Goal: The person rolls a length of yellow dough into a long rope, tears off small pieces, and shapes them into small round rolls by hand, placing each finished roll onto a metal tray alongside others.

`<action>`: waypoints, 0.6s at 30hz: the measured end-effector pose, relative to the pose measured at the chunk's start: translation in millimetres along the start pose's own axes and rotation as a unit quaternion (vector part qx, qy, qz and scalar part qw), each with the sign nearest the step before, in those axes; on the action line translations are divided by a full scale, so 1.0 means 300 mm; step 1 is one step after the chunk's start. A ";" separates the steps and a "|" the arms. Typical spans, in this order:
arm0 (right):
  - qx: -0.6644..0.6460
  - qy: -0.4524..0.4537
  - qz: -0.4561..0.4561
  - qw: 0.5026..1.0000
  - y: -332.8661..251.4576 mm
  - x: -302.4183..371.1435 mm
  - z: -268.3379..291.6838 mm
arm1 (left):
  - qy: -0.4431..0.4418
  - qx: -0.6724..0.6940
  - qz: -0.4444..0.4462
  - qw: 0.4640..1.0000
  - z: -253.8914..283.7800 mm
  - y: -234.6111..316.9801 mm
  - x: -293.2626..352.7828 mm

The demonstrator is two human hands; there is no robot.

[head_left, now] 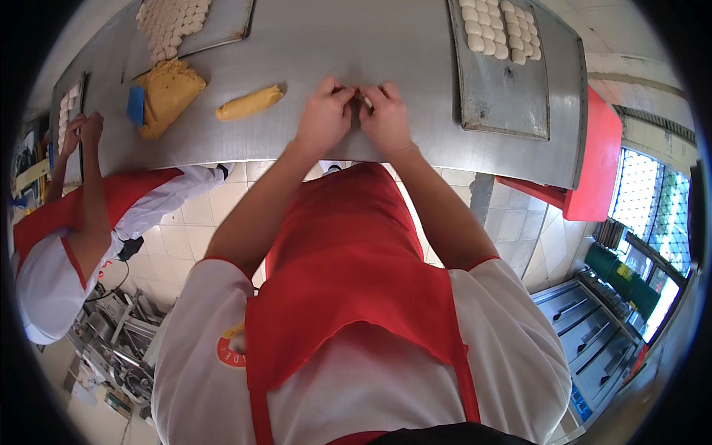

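My left hand [326, 113] and my right hand [386, 119] meet over the steel table, fingers curled and pinching together. Between the fingertips shows a bit of a small pale piece of dough [366, 101], mostly hidden by the fingers. To the left of my hands lies a thick yellow roll of soft paste [248, 104]. Farther left is a large yellow mound of the same-looking paste [172, 95], with a blue scraper [136, 105] against its left side.
A metal tray [508, 104] at the right bears rows of pale dough balls [486, 26]. Many dough pieces [170, 26] lie at the far left, by another tray [230, 30]. A co-worker [81, 215] in a red apron works at the table's left end, hands by a narrow tray.
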State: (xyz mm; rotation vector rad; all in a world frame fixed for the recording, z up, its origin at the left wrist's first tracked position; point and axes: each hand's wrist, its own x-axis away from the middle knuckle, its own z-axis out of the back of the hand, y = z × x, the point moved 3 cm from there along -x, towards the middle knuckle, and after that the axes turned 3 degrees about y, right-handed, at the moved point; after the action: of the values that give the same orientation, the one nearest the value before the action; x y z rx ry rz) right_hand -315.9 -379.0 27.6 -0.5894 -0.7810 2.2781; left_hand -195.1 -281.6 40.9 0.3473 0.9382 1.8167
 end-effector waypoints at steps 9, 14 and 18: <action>-0.152 -0.017 -0.097 0.983 0.021 0.138 0.002 | -0.034 0.017 -0.061 0.997 -0.132 0.044 0.142; 0.013 0.006 0.114 0.993 -0.029 -0.060 0.075 | 0.077 0.244 0.152 0.955 0.033 -0.053 0.034; 0.168 0.067 0.236 0.955 -0.125 -0.216 -0.016 | 0.202 0.301 0.200 0.910 0.092 -0.081 0.013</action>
State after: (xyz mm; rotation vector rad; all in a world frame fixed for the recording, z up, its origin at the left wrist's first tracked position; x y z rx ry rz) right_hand -252.4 -399.5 61.7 -0.8224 -0.1831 2.6848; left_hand -163.9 -261.8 40.3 0.5903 1.8420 1.9676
